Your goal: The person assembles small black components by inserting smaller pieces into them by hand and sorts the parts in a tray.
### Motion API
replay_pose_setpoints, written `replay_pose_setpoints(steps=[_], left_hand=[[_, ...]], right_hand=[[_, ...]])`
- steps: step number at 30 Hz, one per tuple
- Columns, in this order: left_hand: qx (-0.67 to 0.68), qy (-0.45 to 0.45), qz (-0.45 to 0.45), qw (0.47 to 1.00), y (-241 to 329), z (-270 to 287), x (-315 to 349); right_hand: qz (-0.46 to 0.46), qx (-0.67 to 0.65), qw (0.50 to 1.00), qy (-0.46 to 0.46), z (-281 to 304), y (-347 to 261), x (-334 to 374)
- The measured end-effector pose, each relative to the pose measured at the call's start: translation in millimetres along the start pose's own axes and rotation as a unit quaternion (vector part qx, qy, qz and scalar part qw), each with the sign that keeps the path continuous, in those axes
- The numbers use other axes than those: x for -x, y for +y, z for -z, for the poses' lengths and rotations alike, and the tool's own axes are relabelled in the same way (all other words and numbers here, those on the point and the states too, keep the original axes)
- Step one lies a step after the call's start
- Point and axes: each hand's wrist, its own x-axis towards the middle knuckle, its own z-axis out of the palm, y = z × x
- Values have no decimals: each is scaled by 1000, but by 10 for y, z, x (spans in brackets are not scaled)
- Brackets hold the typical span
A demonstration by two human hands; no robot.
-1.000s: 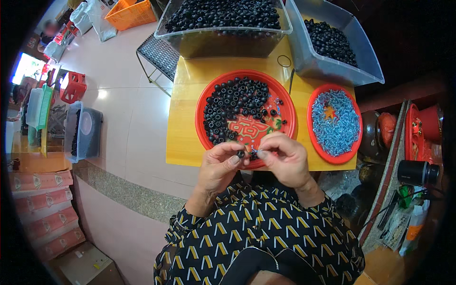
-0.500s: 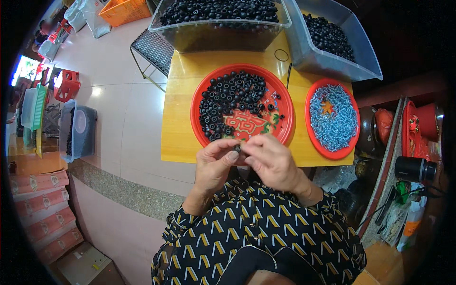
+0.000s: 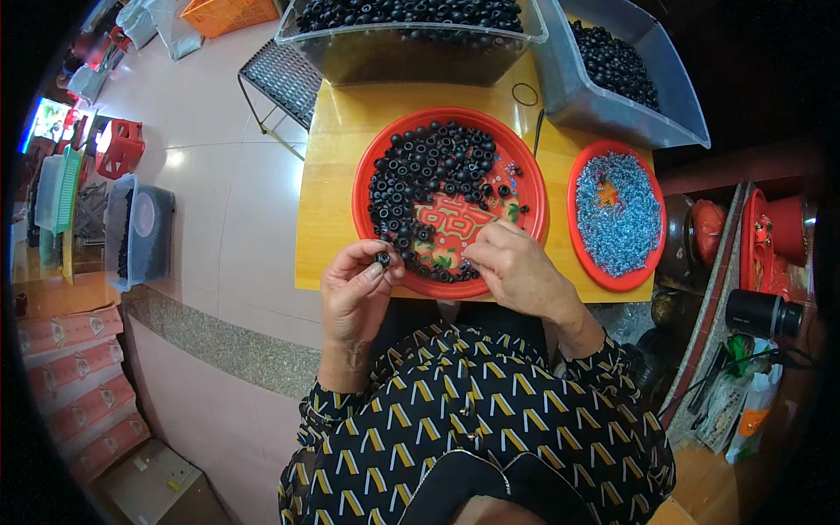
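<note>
Presently, a black bead [image 3: 383, 259] is pinched by the left hand [image 3: 352, 293], left of the right hand [image 3: 523, 273] over the red tray [image 3: 539, 210]; right fingers' hold cannot be told.

Yellow table [image 3: 324, 210] was brightly lit; pale floor [image 3: 210, 197] threw back white glare. Screen [image 3: 50, 120] glowed near left rim, where straight edges bowed toward black

From here I can't tell whether the right hand [image 3: 521, 273] pinches anything; at upper left the frame cuts off an orange crate [image 3: 229, 16].
</note>
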Motion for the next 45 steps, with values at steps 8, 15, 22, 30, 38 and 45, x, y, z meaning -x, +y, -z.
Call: replay_pose_setpoints(steps=[8, 15, 22, 30, 38, 45], left_hand=[[-4, 17, -3, 1000, 28, -10, 42], [-16, 5, 5, 1000, -11, -33, 27], [-24, 6, 16, 1000, -33, -80, 17], [-38, -16, 36, 998, -141, -90, 6], [-64, -45, 67, 995, -253, -229, -24], [-102, -48, 63, 992, -283, -293, -36]], right_hand=[[17, 21, 994, -110, -77, 13, -69], [5, 46, 992, -119, -78, -7, -89], [21, 76, 989, -128, -72, -140, -87], [21, 8, 998, -54, -42, -10, -102], [-234, -736, 636, 16, -99, 53, 13], [-295, -738, 605, 60, -100, -23, 68]])
